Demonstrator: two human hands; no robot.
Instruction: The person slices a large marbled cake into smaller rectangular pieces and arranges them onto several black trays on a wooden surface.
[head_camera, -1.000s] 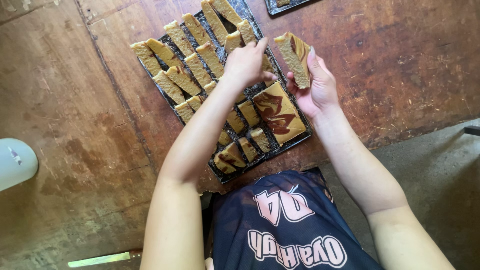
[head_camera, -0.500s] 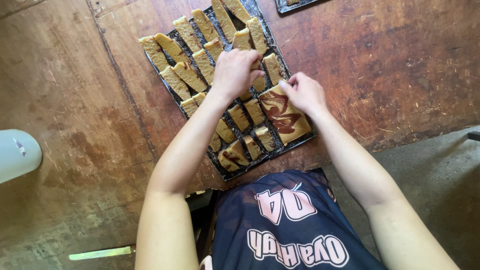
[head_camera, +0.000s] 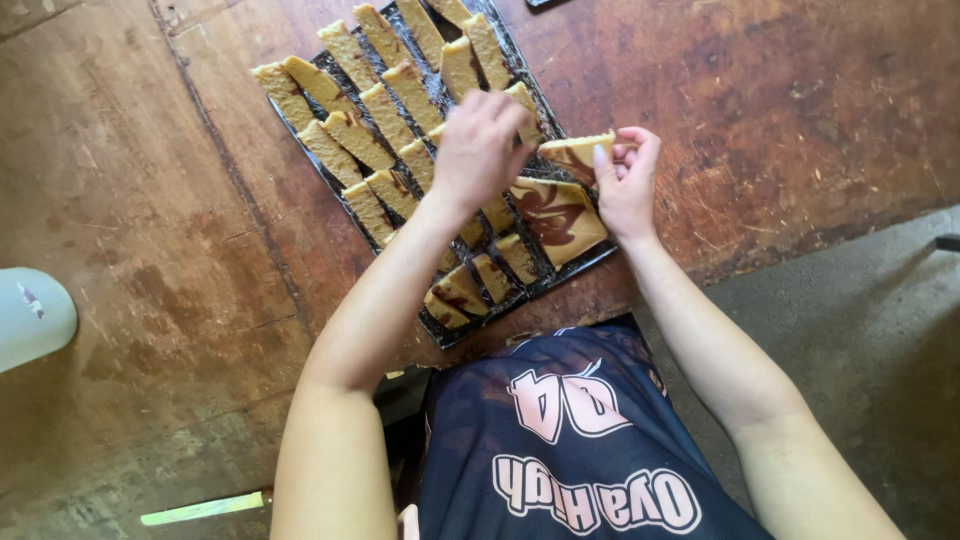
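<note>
From the head camera I saw both hands raised over the dark tray (head_camera: 330, 175) that sat on the worn wooden table (head_camera: 780, 110). The right hand (head_camera: 625, 180) pinched a tan slice (head_camera: 578, 152) with a brown swirl between thumb and fingertips, holding it just above the tray's near right corner. The left hand (head_camera: 480, 150) hovered curled beside it, its fingers near or touching the slice's left end; I could not tell for certain whether it gripped, since the back of the hand hid the fingertips. Directly under the held slice lay a larger marbled block (head_camera: 560, 215), tan and dark brown, flat on the tray. Rows of narrow tan strips (head_camera: 375, 110) filled the rest of the tray, lying slanted side by side. A pale rounded container (head_camera: 30, 315) stood well apart at the left edge, and a thin yellowish strip (head_camera: 205, 508) lay on the floor below.
</note>
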